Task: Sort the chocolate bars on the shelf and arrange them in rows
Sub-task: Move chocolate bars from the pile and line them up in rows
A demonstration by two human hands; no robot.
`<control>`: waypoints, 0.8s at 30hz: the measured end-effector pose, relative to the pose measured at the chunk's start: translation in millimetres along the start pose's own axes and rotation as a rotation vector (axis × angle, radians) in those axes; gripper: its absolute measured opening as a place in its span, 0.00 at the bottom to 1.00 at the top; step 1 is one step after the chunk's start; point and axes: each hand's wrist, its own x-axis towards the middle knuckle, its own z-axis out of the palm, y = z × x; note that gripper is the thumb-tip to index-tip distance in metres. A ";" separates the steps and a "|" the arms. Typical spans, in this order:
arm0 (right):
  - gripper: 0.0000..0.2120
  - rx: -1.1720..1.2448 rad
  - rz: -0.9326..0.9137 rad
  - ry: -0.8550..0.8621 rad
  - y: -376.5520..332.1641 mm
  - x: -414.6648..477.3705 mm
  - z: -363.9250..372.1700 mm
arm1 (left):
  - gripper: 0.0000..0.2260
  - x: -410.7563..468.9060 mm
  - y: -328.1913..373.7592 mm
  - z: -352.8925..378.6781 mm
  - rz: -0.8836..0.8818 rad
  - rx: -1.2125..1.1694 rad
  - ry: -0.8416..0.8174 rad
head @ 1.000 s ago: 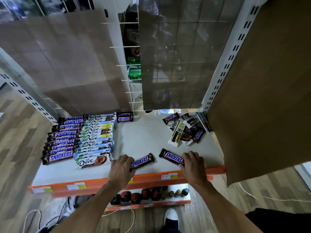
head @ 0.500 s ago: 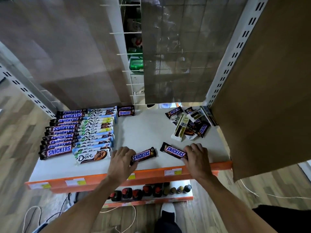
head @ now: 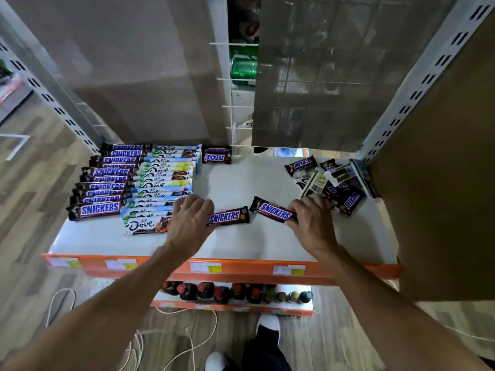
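Shelf point(head: 227, 183) read as a dial, 12 o'clock at the back panel. Left hand point(head: 191, 223) at 7 o'clock: fingers curled down over the left end of the left Snickers bar point(head: 230, 216), which lies flat, label up. Right hand point(head: 312, 223) at 5 o'clock: thumb and fingers pinch the right end of the right Snickers bar point(head: 273, 211), which is angled with its free end toward 10 o'clock; whether it is clear of the shelf cannot be told. The two bars are near each other, ends apart. At 9 o'clock, a Snickers row point(head: 104, 180) with a Dove row point(head: 163, 180) touching its right side, both overlapped front to back. At 12 o'clock, a small Snickers stack point(head: 216, 155) just beside the Dove row. At 2 o'clock, a loose pile point(head: 334, 183) of mixed bars. Below the orange edge, bottles point(head: 235, 293) on a lower shelf.
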 end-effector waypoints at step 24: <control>0.14 0.108 -0.108 0.023 10.8 110.4 36.6 | 0.13 77.2 2.8 40.9 0.054 -0.154 0.199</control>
